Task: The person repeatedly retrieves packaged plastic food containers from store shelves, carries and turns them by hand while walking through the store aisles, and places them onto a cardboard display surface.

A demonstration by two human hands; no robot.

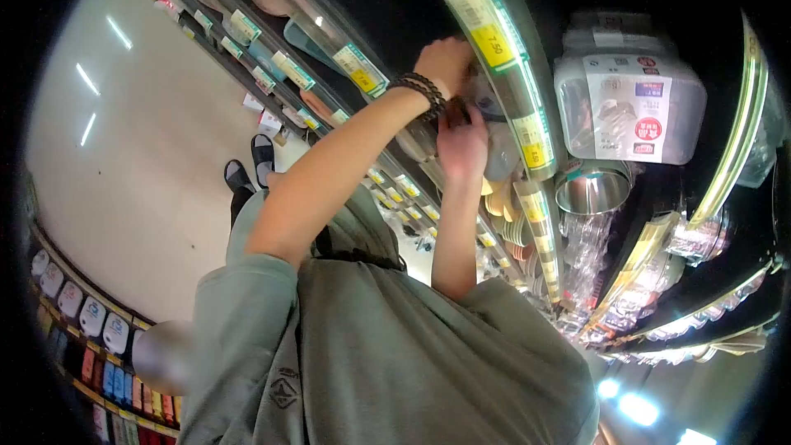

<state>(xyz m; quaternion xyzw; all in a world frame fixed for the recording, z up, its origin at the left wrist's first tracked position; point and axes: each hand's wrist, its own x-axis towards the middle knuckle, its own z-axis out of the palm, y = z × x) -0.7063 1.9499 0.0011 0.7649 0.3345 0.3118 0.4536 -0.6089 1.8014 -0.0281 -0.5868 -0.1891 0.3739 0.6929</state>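
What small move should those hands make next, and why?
Perhaps ease the left hand slightly away from the price strip: in this view it appears at the strip's edge, with the right hand close by, so room looks tight.

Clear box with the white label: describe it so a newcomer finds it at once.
Find the shelf edge with the yellow 7.50 price tag, upper centre of the picture. Just to its right sits the clear box. Its white label with a round red mark sets it apart from the round tub below.
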